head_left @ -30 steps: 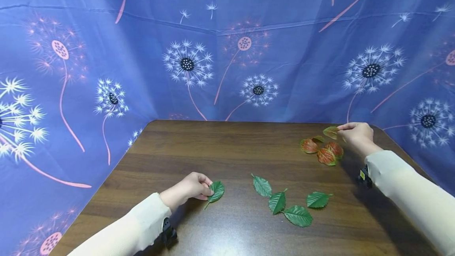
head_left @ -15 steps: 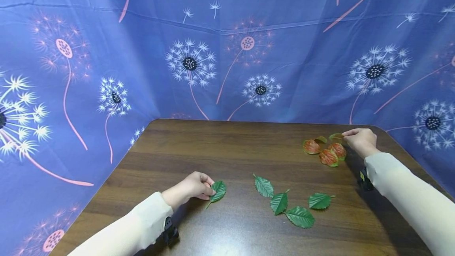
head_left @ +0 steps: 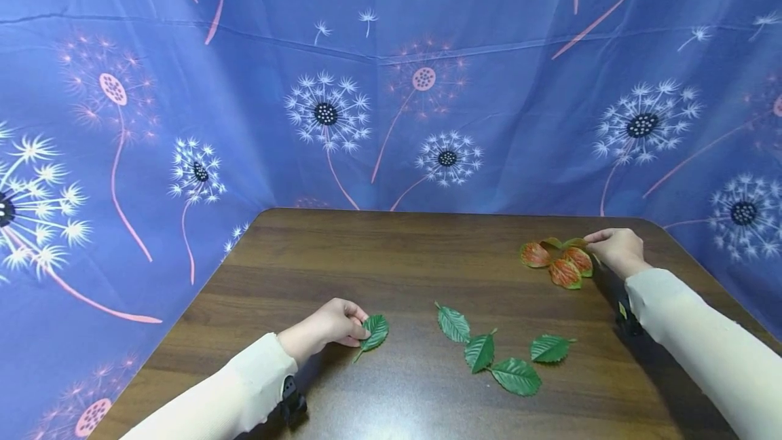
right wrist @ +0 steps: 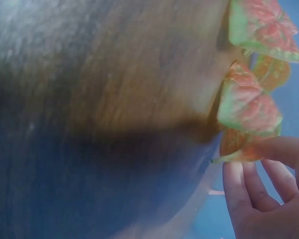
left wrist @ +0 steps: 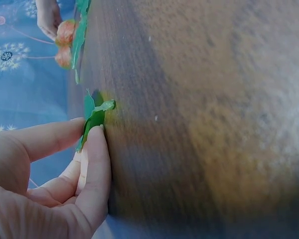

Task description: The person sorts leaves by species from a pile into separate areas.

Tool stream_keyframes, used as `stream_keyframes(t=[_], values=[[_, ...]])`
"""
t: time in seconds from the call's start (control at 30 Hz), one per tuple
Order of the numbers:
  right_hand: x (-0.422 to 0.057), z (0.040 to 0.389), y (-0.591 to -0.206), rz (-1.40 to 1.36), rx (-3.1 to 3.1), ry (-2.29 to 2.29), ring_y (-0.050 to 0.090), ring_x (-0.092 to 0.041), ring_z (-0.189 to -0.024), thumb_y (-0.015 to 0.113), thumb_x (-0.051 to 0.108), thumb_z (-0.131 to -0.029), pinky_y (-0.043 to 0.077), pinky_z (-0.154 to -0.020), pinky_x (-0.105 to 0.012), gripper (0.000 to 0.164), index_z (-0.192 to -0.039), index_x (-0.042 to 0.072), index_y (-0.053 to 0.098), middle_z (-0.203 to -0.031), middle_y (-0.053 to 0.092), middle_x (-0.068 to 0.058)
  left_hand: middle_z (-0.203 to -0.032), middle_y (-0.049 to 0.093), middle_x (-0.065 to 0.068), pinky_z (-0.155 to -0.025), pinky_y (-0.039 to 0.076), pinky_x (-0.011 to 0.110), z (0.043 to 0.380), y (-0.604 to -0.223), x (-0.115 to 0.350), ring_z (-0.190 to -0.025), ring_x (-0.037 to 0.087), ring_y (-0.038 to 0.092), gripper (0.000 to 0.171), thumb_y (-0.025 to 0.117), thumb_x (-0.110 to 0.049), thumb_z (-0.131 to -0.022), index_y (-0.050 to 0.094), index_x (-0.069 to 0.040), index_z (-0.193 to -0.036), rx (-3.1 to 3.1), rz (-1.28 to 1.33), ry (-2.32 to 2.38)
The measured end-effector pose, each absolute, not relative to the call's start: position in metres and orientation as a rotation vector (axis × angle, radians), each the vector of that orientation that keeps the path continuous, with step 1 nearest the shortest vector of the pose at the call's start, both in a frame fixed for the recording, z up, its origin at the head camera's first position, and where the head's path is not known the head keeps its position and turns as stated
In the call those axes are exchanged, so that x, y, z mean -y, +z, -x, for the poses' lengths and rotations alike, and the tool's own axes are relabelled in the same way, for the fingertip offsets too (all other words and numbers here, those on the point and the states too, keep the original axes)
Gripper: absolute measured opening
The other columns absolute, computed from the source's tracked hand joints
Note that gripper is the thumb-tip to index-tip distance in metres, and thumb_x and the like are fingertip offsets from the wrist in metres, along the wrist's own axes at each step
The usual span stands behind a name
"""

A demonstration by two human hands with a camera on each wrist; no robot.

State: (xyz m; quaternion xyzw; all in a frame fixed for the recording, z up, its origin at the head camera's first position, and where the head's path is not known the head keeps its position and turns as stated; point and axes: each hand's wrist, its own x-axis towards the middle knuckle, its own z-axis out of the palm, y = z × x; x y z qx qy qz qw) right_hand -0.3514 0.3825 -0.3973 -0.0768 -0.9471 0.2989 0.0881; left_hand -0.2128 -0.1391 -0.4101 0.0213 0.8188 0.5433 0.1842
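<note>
My left hand [head_left: 332, 323] pinches a green artificial leaf [head_left: 376, 333] between thumb and index finger, low at the tabletop. In the left wrist view that leaf [left wrist: 92, 119] is seen edge-on at the fingertips. At the back right, my right hand [head_left: 617, 250] pinches the edge of a yellow-green leaf [head_left: 575, 243]. Beside it lie several red-and-green leaves [head_left: 565, 273] in a loose ring. The right wrist view has the held leaf [right wrist: 234, 144] at the fingertips, just under a reddish leaf [right wrist: 249, 102]; whether they touch I cannot tell.
Several more green leaves [head_left: 516, 376] lie loosely grouped right of centre on the brown wooden table [head_left: 366, 257]. A blue curtain [head_left: 513, 87] with dandelion prints hangs along the table's back and sides.
My right hand has come down and slightly toward me, lowering the yellow-green leaf to the reddish cluster. The left hand keeps its pinch on the green leaf and stays in place.
</note>
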Motion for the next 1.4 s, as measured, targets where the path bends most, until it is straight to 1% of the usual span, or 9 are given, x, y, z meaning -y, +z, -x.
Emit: stream_keyframes(t=[0.1,0.17,0.27,0.37,0.53,0.8,0.9,1.0,1.4], values=[[-0.384,0.350,-0.394,0.183,2.830,0.898,0.045,-0.051,-0.108,0.062,0.018,-0.088,0.040,-0.087,-0.058,0.030,-0.107,-0.004,0.069,-0.122,0.056,-0.032,-0.070,0.053,-0.001,-0.061,0.059,0.024,0.213,-0.411,0.139,-0.061,0.008,0.055,0.018,0.068,0.010,-0.078,0.063,0.013,-0.095,-2.316,-0.055,1.537],[-0.384,0.349,-0.390,0.172,2.836,0.911,0.041,-0.053,-0.113,0.062,0.018,-0.089,0.037,-0.092,-0.062,0.031,-0.108,-0.005,0.068,-0.125,0.054,-0.033,-0.070,0.052,-0.001,-0.061,0.059,0.024,0.213,-0.411,0.140,-0.061,0.008,0.055,0.017,0.068,0.010,-0.078,0.063,0.013,-0.094,-2.318,-0.052,1.537],[-0.384,0.347,-0.385,0.183,2.843,0.944,0.054,-0.046,-0.105,0.062,0.019,-0.089,0.045,-0.085,-0.055,0.032,-0.111,-0.005,0.068,-0.113,0.064,-0.028,-0.070,0.053,-0.001,-0.062,0.059,0.024,0.214,-0.411,0.140,-0.062,0.009,0.056,0.016,0.068,0.010,-0.078,0.063,0.012,-0.094,-2.316,-0.050,1.530],[-0.384,0.345,-0.378,0.216,2.843,1.004,0.067,-0.029,-0.081,0.062,0.021,-0.091,0.052,-0.070,-0.043,0.034,-0.114,-0.003,0.067,-0.095,0.072,-0.017,-0.070,0.054,0.000,-0.062,0.059,0.024,0.214,-0.411,0.140,-0.062,0.009,0.057,0.016,0.068,0.009,-0.079,0.064,0.011,-0.094,-2.317,-0.049,1.523],[-0.383,0.343,-0.368,0.250,2.832,1.092,0.063,-0.008,-0.069,0.061,0.023,-0.093,0.058,-0.066,-0.036,0.035,-0.117,-0.002,0.065,-0.092,0.073,-0.005,-0.071,0.055,0.000,-0.062,0.059,0.024,0.215,-0.410,0.140,-0.063,0.009,0.057,0.016,0.068,0.009,-0.079,0.064,0.011,-0.094,-2.320,-0.051,1.528],[-0.380,0.339,-0.363,0.287,2.825,1.105,0.060,-0.002,-0.066,0.061,0.024,-0.093,0.057,-0.065,-0.032,0.036,-0.117,-0.001,0.065,-0.101,0.071,-0.014,-0.071,0.055,0.000,-0.063,0.060,0.024,0.214,-0.410,0.140,-0.063,0.009,0.057,0.016,0.068,0.009,-0.079,0.064,0.011,-0.094,-2.321,-0.041,1.521],[-0.380,0.338,-0.361,0.265,2.820,1.130,0.060,-0.002,-0.067,0.061,0.024,-0.092,0.057,-0.063,-0.030,0.035,-0.116,-0.001,0.066,-0.087,0.071,-0.002,-0.071,0.055,0.000,-0.063,0.059,0.024,0.214,-0.411,0.140,-0.063,0.009,0.057,0.016,0.068,0.009,-0.079,0.063,0.011,-0.094,-2.322,-0.039,1.524],[-0.379,0.339,-0.358,0.218,2.824,1.117,0.060,-0.001,-0.066,0.061,0.024,-0.092,0.054,-0.061,-0.027,0.035,-0.115,-0.002,0.066,-0.084,0.070,0.004,-0.070,0.054,0.000,-0.062,0.059,0.023,0.213,-0.412,0.140,-0.062,0.009,0.056,0.016,0.068,0.010,-0.079,0.063,0.012,-0.094,-2.322,-0.042,1.529],[-0.375,0.335,-0.350,0.110,2.871,1.063,0.063,-0.001,-0.069,0.059,0.027,-0.095,0.057,-0.066,-0.032,0.040,-0.120,-0.003,0.063,-0.113,0.068,-0.020,-0.069,0.053,-0.001,-0.060,0.059,0.022,0.215,-0.416,0.142,-0.060,0.008,0.056,0.012,0.071,0.008,-0.077,0.065,0.005,-0.086,-2.306,-0.075,1.552]])
